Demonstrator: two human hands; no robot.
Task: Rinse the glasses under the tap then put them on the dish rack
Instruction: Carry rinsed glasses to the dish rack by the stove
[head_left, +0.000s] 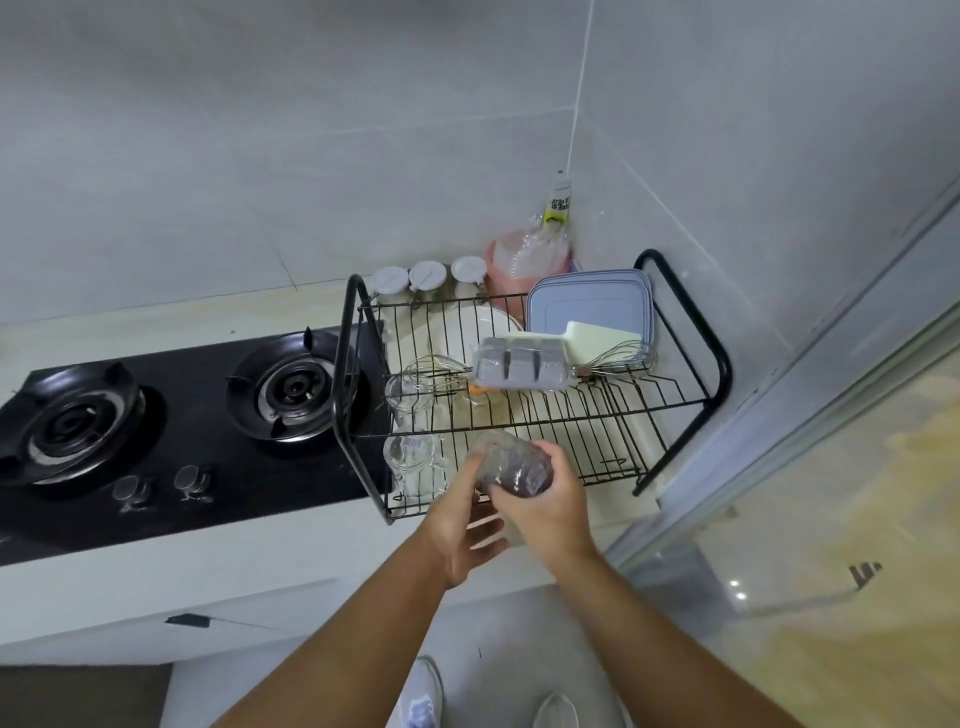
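Note:
My right hand grips a clear glass, which lies tilted on its side over the front edge of the black wire dish rack. Just left of it, my left hand is open, palm up, with its fingers under and beside the glass. Two clear glasses stand on the rack's left side, one near the front and one further back. No tap is in view.
On the rack lie two whisks, a grey ice tray, a white plate, blue lids and a pale board. A two-burner gas hob sits to the left. Jars and a pink bag stand behind.

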